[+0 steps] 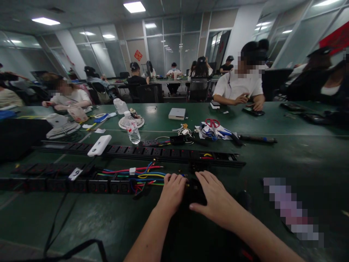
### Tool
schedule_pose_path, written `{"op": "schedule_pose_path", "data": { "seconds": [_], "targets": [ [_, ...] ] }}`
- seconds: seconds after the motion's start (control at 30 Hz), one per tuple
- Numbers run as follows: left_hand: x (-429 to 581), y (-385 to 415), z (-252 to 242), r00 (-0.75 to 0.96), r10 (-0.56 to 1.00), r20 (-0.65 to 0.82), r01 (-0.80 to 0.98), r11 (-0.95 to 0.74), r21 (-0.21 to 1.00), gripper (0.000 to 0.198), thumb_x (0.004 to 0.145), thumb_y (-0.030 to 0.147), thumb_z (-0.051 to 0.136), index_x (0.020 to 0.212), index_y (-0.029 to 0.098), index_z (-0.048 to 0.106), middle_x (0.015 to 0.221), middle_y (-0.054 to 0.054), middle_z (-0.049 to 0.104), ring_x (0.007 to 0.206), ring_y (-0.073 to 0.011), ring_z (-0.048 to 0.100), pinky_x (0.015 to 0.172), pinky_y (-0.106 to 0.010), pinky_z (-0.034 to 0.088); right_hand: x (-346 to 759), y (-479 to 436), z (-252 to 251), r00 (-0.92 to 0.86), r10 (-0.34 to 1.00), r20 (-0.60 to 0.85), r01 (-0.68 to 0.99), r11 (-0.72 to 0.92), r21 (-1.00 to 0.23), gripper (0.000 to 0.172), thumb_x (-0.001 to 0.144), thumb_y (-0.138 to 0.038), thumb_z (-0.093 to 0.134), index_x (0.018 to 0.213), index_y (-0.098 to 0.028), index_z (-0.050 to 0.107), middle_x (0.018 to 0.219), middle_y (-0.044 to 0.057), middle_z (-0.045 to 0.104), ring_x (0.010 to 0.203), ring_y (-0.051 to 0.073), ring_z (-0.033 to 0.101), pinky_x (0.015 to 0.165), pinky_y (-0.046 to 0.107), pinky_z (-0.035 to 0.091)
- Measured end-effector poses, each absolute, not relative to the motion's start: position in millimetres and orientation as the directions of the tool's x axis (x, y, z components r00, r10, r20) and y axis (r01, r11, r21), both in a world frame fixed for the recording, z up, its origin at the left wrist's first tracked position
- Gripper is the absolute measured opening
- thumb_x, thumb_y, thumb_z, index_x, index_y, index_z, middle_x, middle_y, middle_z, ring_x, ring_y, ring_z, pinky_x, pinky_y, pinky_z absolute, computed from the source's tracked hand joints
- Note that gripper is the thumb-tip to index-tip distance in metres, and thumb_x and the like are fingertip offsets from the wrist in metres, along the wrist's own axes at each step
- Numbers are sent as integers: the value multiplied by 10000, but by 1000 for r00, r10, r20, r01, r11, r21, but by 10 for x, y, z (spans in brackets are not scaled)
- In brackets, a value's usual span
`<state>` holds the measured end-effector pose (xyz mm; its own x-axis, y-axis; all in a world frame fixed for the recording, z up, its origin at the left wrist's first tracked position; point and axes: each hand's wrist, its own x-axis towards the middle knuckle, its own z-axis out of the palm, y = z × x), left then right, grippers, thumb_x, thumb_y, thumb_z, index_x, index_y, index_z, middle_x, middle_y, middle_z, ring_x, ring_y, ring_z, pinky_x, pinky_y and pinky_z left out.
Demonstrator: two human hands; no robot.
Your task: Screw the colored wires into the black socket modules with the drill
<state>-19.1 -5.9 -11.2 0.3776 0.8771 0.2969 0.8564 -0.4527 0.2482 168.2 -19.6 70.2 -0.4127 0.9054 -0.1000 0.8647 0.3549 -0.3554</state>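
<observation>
My left hand is closed, its fingers curled over the ends of several coloured wires that run in from the left. My right hand curves around a black plastic part, thumb on the near side and fingers on the far side. Both hands are close together; where the wires meet the black part is hidden by the fingers and dark. The wires come out of a black power strip with a row of sockets, lying to the left of my hands. A white label sits on it.
Beyond my hands lies a long black socket strip with a white power bank on it. Behind are a water bottle, red-handled scissors, gloves and a soldering-iron-like black tool. A person works across the table.
</observation>
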Motion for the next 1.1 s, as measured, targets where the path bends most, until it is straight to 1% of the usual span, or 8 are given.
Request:
{"op": "schedule_pose_path", "data": {
  "seconds": [0.07,0.17,0.23,0.33,0.53,0.73,0.93,1.1],
  "targets": [
    [-208,-63,-95,388,871,300,853,-463,241,161,955,163,491,1100,204,544,1067,-44,603,1006,-227,495,999,-421,318,1517,-16,629,-447,888,-110,841,375,-389,912,770,-542,720,1451,-30,396,1454,210,424,1356,355,361,1161,493,279],
    [-229,-57,-67,411,860,301,842,-485,235,178,955,185,499,1123,210,553,1076,-47,597,1005,-228,493,1002,-411,331,1486,97,528,-453,884,-113,813,359,-458,623,873,-492,628,1334,-93,502,1297,187,572,1188,334,535,1033,480,399],
    [-239,-46,-52,418,853,311,835,-496,238,197,961,201,503,1147,234,558,1061,-38,601,998,-224,496,973,-403,351,1526,104,509,-447,888,-113,790,332,-515,464,895,-449,609,1239,-149,526,1174,127,636,1087,286,594,941,418,442],
    [-245,-29,-45,410,846,340,828,-502,252,205,964,222,523,1157,272,570,1031,-20,618,986,-217,508,925,-393,370,1573,91,528,-436,891,-124,755,287,-590,374,886,-394,624,1175,-187,508,1071,65,657,1001,232,620,869,353,446],
    [-229,-20,-89,394,828,400,823,-511,248,217,960,247,551,1171,278,590,998,-25,647,971,-210,548,901,-389,388,1585,63,538,-394,909,-133,722,217,-657,343,913,-409,570,1166,-196,479,1035,51,650,961,210,617,850,332,435],
    [-215,-42,-107,401,806,435,796,-542,271,199,973,228,526,1150,260,613,1034,-26,688,985,-202,580,914,-384,400,1593,-21,562,-299,943,-149,772,147,-618,397,927,-479,532,1162,-161,501,1015,114,648,981,284,611,866,407,406],
    [-203,-52,-91,404,777,483,760,-579,296,223,1008,220,454,1160,245,614,1097,-27,701,1010,-187,595,940,-381,391,1714,108,689,-417,878,-237,686,132,-716,410,981,-527,412,1035,-170,606,1047,70,670,989,220,619,889,347,446],
    [-198,-48,-97,417,775,475,767,-580,273,208,1000,212,464,1152,246,602,1064,-21,701,983,-190,587,924,-381,389,1754,105,682,-424,869,-256,682,121,-721,438,970,-560,412,1057,-175,602,1014,57,683,956,221,637,858,339,474]
  ]
}}
